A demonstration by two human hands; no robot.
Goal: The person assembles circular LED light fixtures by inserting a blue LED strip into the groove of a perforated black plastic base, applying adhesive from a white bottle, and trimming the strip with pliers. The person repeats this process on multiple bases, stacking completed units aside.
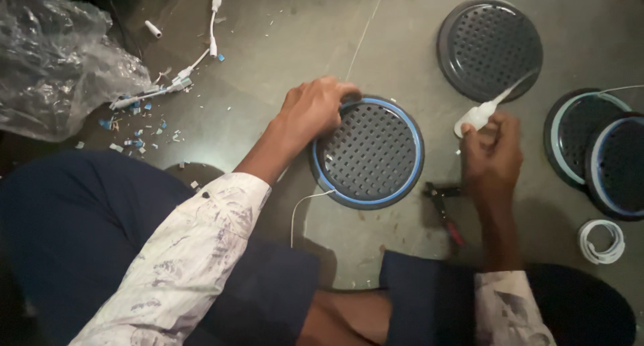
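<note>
**Round perforated discs and a glue bottle on the floor**

Closest to the camera are the person's dark blue trousers (80,232) and the white patterned sleeves (181,265), knees spread over the grey stone floor (282,44).

Left hand (312,111) is curled over the upper left rim of the round dark perforated plastic disc with the light blue band around its edge (369,151), fingers gripping the rim where the band runs. That disc lies flat on the floor right between the knees, roughly mid-scene. A thin white wire (302,208) trails off its lower left edge toward the person.

Right hand (493,151) is clenched around a small white squeeze bottle with a long thin nozzle (479,114), just right of the disc and not touching it. The nozzle points up and to the right.

Just below that hand sit small pliers with red and black handles (444,205) on the floor.

Other stuff: another round dark perforated disc without a blue band (490,47) toward the far edge, two more dark round discs with pale rims overlapping at the right edge (597,155), a small coil of white wire (602,240) near the right, and a crumpled clear plastic bag (54,57) at the far left with white connector leads (194,61) and little blue and white scraps (137,134) scattered beside it.
</note>
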